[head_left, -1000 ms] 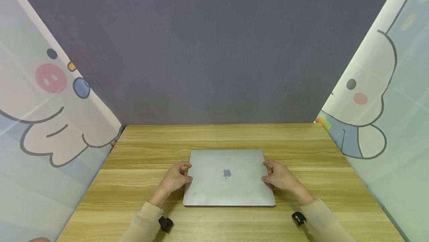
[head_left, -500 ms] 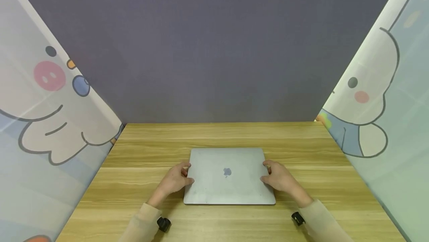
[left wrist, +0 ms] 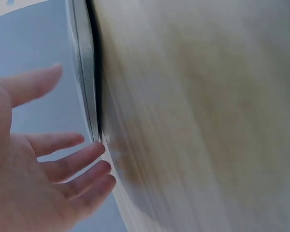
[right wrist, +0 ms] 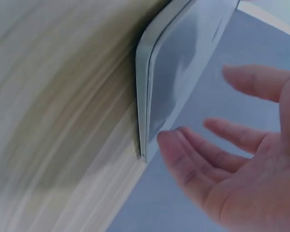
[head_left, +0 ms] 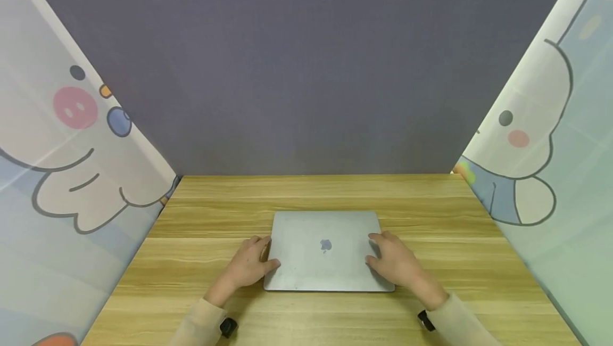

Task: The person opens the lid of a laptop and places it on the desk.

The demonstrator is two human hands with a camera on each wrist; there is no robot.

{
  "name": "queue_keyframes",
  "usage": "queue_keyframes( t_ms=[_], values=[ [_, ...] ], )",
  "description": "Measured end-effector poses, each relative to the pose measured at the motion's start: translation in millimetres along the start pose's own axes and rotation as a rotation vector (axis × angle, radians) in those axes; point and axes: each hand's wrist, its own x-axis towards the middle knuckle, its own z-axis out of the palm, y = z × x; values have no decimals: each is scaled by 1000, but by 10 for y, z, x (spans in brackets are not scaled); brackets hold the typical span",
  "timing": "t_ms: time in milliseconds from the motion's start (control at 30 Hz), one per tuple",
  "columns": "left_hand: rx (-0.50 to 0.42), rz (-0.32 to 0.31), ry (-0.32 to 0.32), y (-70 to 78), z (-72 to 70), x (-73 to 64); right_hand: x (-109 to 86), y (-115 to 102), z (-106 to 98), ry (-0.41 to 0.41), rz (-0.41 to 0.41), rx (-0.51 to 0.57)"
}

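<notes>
A closed silver laptop (head_left: pixel 306 269) with a dark apple logo lies flat on the wooden table (head_left: pixel 215 197). At its left side is my left hand (head_left: pixel 246 265), thumb and fingers spread. The left wrist view shows that hand's thumb standing off the laptop's edge (left wrist: pixel 84 58), with the fingertips close to the far end of that side. Over the right side hovers my right hand (head_left: pixel 397 266). In the right wrist view its fingers are loosely bent and apart, beside the laptop's rounded corner (right wrist: pixel 159 53), and hold nothing.
A dark grey panel (head_left: pixel 306 80) stands along the table's far edge. Cartoon-printed curtains, one on the left (head_left: pixel 48 175) and one on the right (head_left: pixel 574 186), flank the table. A black wrist device (head_left: pixel 228 327) sits at the left cuff.
Both hands have let go of the laptop's sides. The thumbs and fingers have spread, and the right hand has shifted slightly inward over the lid. The laptop lies almost where it was.
</notes>
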Motion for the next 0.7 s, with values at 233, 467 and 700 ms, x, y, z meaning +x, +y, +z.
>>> queue_keyframes(
  t_ms=[233,467,700],
  values=[
    [72,61,-68,-30,-11,-82,-86,-80,76,-15,-154,-20],
    [181,68,-125,-60,0,-123,-188,-124,118,-29,-288,-130],
    [218,45,-198,-53,4,-182,-264,-160,180,-57,-328,-230]
  ],
)
